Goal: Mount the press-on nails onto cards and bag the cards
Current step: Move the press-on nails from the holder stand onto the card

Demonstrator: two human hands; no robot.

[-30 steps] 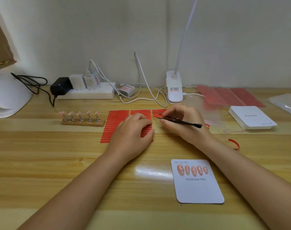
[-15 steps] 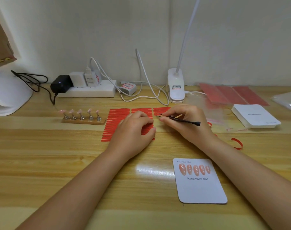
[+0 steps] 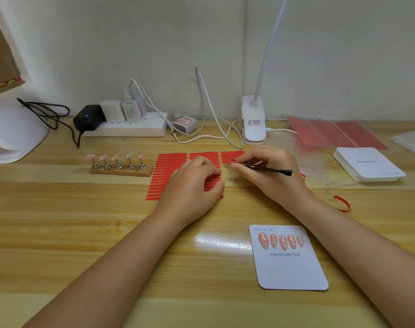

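Leftmost, five nails (image 3: 117,159) are kept on a stand, the red strip sheet (image 3: 168,176) is pressed by the left hand (image 3: 192,185), tweezers (image 3: 260,167) are pinched in the right hand's (image 3: 268,176) grip, and the mounted card (image 3: 289,259) is nearest; a strip could tear if the sheet slips.

The left hand (image 3: 193,185) lies over the middle of the red strip sheet (image 3: 168,176), so the strips under its palm and curled fingers are hidden. The right hand (image 3: 268,172) covers the sheet's right column; only the rows just beyond its fingertips show. The tip of the dark tool (image 3: 260,167) sits between thumb and forefinger, too fine to tell whether it touches a strip. The small print above the nails on the card (image 3: 294,271) is barely legible. A clear bag (image 3: 412,142) is cut off by the right edge.
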